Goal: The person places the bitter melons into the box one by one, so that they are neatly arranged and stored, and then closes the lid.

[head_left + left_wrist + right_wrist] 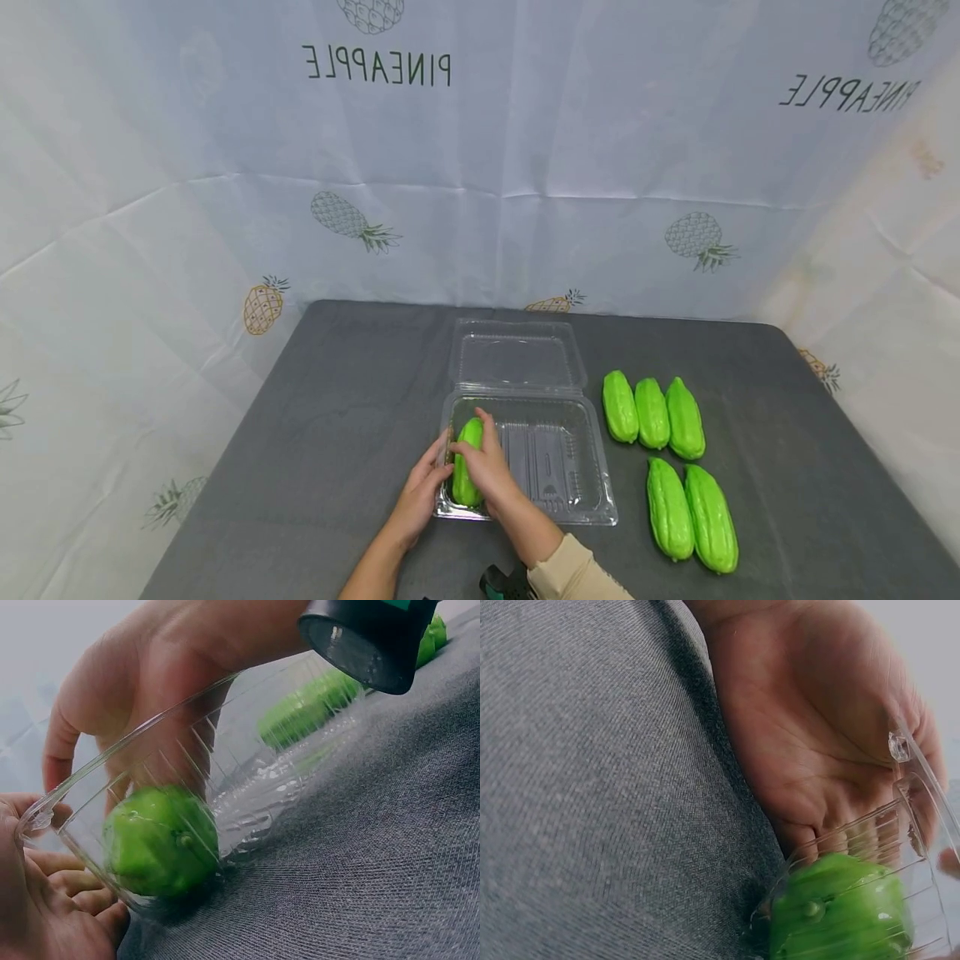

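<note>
A clear plastic clamshell container (536, 467) sits on the table, its lid (517, 358) folded back away from the person. Inside, along its left wall, lies a bright green ridged gourd (467, 483). My right hand (497, 473) reaches over the rim and holds this gourd, thumb on one side and fingers on the other. From outside, my left hand (415, 500) grips the container's left edge, its thumb at the rim. In the left wrist view the gourd (161, 844) shows end-on through the clear wall, under the right hand (150, 697).
Right of the container lie several more green gourds, a back row of three (652, 414) and a front pair (692, 517). A black device (504, 583) sits at the right wrist. Behind the grey table (337, 400) hangs a pineapple-print cloth (480, 233).
</note>
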{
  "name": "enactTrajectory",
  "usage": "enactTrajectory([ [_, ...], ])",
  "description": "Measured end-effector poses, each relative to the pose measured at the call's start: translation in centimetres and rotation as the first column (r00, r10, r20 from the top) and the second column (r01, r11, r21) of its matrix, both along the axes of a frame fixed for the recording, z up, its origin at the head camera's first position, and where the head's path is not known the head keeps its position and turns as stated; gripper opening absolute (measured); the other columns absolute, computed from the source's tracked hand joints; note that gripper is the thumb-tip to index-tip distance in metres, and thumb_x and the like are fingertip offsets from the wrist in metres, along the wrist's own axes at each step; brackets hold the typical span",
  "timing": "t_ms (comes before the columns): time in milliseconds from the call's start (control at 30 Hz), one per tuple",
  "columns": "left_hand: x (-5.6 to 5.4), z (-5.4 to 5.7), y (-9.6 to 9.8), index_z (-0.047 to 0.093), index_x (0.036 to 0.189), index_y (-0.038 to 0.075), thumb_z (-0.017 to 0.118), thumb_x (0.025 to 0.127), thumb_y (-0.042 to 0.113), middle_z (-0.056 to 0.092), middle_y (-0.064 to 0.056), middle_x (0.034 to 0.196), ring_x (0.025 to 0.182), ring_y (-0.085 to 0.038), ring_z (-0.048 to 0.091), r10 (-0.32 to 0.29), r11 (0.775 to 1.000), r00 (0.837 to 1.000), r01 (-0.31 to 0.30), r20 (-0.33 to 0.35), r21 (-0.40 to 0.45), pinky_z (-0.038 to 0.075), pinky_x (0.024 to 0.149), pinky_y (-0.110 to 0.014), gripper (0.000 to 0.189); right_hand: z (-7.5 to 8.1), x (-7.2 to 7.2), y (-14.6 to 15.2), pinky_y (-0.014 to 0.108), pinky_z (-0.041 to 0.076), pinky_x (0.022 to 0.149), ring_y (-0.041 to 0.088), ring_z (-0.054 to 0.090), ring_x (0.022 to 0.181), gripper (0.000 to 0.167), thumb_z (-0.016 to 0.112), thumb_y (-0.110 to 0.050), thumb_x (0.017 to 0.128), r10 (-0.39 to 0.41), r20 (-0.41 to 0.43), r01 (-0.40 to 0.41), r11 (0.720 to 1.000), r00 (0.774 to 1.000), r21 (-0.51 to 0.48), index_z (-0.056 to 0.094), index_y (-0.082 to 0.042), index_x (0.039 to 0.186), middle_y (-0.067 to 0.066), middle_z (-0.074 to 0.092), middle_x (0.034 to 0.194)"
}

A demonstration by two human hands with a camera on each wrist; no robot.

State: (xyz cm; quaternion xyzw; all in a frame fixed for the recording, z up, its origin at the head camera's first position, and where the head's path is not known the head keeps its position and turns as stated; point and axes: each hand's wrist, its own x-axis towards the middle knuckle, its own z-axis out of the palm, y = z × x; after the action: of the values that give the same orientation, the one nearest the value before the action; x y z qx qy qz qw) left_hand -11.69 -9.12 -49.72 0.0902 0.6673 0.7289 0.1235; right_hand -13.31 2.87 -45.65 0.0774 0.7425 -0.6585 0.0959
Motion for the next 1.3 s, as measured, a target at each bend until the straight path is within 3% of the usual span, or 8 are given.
enactTrajectory([
  [333, 0.1, 0.1, 0.1, 0.016, 0.148, -0.001, 0.036, 0.094, 0.008, 0.017, -0.02, 0.154, 0.14, -0.031, 0.015, 0.012, 1.0, 1.0, -0.012, 0.009, -0.019, 0.027, 0.096, -0.004, 0.058, 0.0, 0.1, 0.2, 0.038, 0.046, 0.079, 0.031, 0.051, 0.106, 0.066, 0.056, -0.015, 0.085, 0.042, 0.003, -0.042, 0.999, 0.999, -0.017, 0.026, -0.01, 0.144, 0.025, 0.041, 0.133],
  [900, 0.1, 0.1, 0.1, 0.016, 0.147, -0.003, 0.036, 0.094, 0.007, 0.016, -0.021, 0.154, 0.141, -0.034, 0.012, 0.011, 1.0, 1.0, -0.011, -0.007, -0.019, 0.025, 0.095, -0.002, 0.057, 0.3, 0.0, 0.4, 0.044, 0.045, 0.086, 0.034, 0.049, 0.113, 0.062, 0.055, -0.014, 0.086, -0.003, 0.012, 0.003, 1.0, 1.0, -0.017, 0.029, -0.009, 0.143, 0.025, 0.039, 0.136],
  [1100, 0.0, 0.1, 0.1, 0.016, 0.147, -0.004, 0.036, 0.095, 0.007, 0.015, -0.021, 0.154, 0.142, -0.034, 0.011, 0.014, 1.0, 1.0, -0.014, -0.008, -0.019, 0.024, 0.095, -0.001, 0.057, 1.3, -0.1, 1.6, 0.06, 0.031, 0.101, 0.046, 0.03, 0.131, 0.06, 0.052, -0.015, 0.087, -0.013, 0.011, 0.013, 0.998, 1.0, -0.056, 0.029, -0.008, 0.143, 0.026, 0.026, 0.147],
  [1300, 0.1, 0.1, 0.1, 0.017, 0.146, -0.004, 0.036, 0.095, 0.006, 0.016, -0.021, 0.154, 0.142, -0.035, 0.01, 0.022, 0.999, 1.0, -0.023, -0.019, -0.022, 0.023, 0.095, -0.001, 0.056, 2.8, 1.0, 3.1, 0.067, 0.019, 0.104, 0.047, 0.012, 0.138, 0.057, 0.051, -0.016, 0.089, 0.017, -0.027, -0.019, 0.996, 0.999, -0.081, 0.032, -0.009, 0.142, 0.021, 0.02, 0.152],
])
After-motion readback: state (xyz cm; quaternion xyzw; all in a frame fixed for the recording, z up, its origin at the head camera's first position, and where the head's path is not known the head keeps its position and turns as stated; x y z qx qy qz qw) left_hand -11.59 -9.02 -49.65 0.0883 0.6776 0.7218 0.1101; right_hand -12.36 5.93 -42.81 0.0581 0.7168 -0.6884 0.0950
